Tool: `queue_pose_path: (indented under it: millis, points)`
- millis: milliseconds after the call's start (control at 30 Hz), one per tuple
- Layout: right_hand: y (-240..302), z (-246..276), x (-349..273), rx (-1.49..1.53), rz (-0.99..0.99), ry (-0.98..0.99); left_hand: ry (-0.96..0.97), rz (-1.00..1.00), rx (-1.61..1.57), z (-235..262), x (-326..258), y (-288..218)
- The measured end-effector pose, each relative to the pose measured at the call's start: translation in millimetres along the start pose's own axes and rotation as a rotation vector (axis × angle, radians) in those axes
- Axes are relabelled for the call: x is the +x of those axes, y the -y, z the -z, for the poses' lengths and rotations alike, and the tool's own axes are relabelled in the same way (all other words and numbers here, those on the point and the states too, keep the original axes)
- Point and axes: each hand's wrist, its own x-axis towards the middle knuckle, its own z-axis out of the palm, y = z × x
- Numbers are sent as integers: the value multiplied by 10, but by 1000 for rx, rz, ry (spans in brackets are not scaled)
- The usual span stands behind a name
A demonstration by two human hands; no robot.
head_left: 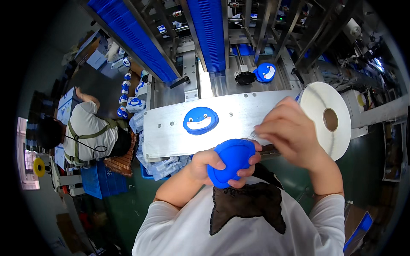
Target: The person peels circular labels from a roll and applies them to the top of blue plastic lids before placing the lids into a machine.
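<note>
Long metal ledge [166,138] here, big white roll [315,115] at its R end. R hand [294,135] nr roll, fingertips pinched tog., can't tell on what. L hand [203,164] clamped rnd plain blue case [232,160], held by ledge's near edge; smiley blue pc [200,119] lies on ledge, L of ctr.

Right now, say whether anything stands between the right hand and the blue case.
Nothing visible blocks the top edge of the blue case; fingers of the left hand wrap its right edge, below the right hand.
</note>
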Motion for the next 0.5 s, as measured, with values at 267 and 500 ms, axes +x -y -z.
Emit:
queue_pose_path:
  millis: [267,500]
  points:
    - [53,-166,-52,-43,85,81,-69,-41,62,-24,-43,35]
    - [26,40,-104,-117,66,-85,-72,-8,44,-65,-55,-8]
